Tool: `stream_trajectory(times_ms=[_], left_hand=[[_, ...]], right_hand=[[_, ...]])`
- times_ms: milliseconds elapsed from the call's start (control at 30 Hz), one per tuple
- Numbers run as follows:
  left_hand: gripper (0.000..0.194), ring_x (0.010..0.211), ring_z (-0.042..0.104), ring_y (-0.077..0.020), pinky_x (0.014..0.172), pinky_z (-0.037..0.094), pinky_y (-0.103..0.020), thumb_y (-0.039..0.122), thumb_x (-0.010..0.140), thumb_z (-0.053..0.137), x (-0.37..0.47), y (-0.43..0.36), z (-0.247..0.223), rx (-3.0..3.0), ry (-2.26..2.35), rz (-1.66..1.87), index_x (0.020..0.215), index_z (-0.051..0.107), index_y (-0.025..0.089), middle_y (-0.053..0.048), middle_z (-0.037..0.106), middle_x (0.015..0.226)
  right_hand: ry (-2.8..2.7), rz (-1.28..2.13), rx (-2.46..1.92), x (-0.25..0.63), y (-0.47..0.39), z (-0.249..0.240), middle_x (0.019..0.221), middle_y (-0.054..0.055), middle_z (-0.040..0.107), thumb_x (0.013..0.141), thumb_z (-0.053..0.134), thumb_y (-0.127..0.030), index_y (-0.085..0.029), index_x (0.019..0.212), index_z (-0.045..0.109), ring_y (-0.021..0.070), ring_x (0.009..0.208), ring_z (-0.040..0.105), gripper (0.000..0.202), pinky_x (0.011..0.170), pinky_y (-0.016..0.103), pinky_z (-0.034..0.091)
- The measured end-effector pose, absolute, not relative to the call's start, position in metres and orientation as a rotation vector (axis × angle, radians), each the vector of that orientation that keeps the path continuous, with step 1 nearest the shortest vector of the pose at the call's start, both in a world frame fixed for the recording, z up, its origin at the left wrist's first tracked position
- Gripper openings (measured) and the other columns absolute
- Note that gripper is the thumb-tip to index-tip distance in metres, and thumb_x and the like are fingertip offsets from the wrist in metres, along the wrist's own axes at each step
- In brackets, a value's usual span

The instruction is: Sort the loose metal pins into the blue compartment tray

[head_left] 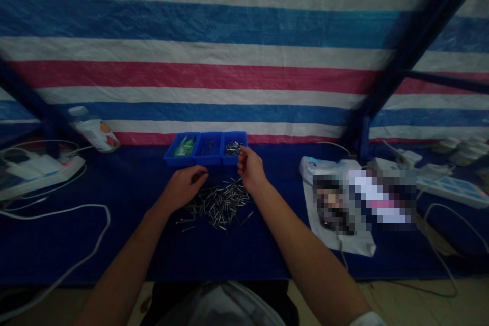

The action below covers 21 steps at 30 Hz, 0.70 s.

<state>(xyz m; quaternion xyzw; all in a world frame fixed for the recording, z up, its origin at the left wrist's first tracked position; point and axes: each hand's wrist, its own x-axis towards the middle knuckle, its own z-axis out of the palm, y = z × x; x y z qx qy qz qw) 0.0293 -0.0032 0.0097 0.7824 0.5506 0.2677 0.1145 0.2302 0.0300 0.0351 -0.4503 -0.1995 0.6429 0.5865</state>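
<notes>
A loose pile of metal nails (223, 204) lies on the blue table. At its upper left edge is my left hand (185, 186), its thumb and forefinger a little apart and nothing visible between them. My right hand (252, 169) is closed, fingers curled together, just in front of the right blue bin (234, 136); anything inside its fingers is hidden. Several small metal pieces (232, 148) lie in that bin. The middle blue bin (208, 155) contains a few nails, while the left blue bin (170, 155) holds something green and clear, like plastic bags.
A bottle (97, 132) leans at the back left beside a power strip (42, 178) and white cables. On the right lie a plastic package (359, 244), partly pixelated, and another power strip (454, 188). Striped sheeting (244, 56) hangs behind, with a slanted blue frame bar (412, 46).
</notes>
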Motion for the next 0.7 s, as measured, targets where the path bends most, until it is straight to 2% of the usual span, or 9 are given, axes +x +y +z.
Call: stream_trajectory(times_ms=[200,467,533,700], left_hand=[[0.03,0.072,0.067,-0.0196,0.069,0.049,-0.029,0.044,0.091,0.051,0.0291,-0.0034,0.009,2.299,1.611,0.785,0.099,0.069,0.021,-0.003,0.074,0.083],[0.03,0.07,0.066,-0.0198,0.067,0.047,-0.03,0.044,0.091,0.051,0.0287,-0.0028,0.0081,2.289,1.598,0.76,0.1,0.069,0.021,-0.003,0.073,0.082],[0.029,0.071,0.066,-0.0197,0.067,0.047,-0.03,0.043,0.091,0.051,0.0287,-0.0028,0.0081,2.293,1.601,0.756,0.1,0.068,0.021,-0.003,0.073,0.083],[0.029,0.07,0.065,-0.0189,0.067,0.047,-0.03,0.043,0.091,0.051,0.0286,-0.003,0.0077,2.299,1.605,0.753,0.1,0.067,0.021,-0.002,0.073,0.083]], right_hand=[[-0.398,1.816,-0.795,0.2306,0.0283,0.0381,0.044,-0.011,0.03,0.084,0.052,-0.028,-0.022,0.063,0.037,0.0066,0.037,0.028,0.027,0.039,0.02,0.021],[-0.377,1.762,-0.819,0.2307,0.0274,0.0394,0.043,-0.011,0.028,0.087,0.05,-0.028,-0.022,0.062,0.034,0.006,0.036,0.026,0.031,0.04,0.02,0.02],[-0.391,1.718,-0.856,0.2305,0.0283,0.0382,0.044,-0.011,0.032,0.088,0.051,-0.03,-0.021,0.064,0.038,0.0057,0.036,0.029,0.029,0.04,0.019,0.021],[-0.698,1.503,-1.114,0.2296,0.033,0.0312,0.06,-0.007,0.053,0.084,0.056,-0.043,-0.02,0.082,0.055,0.0074,0.042,0.043,0.023,0.042,0.021,0.026]])
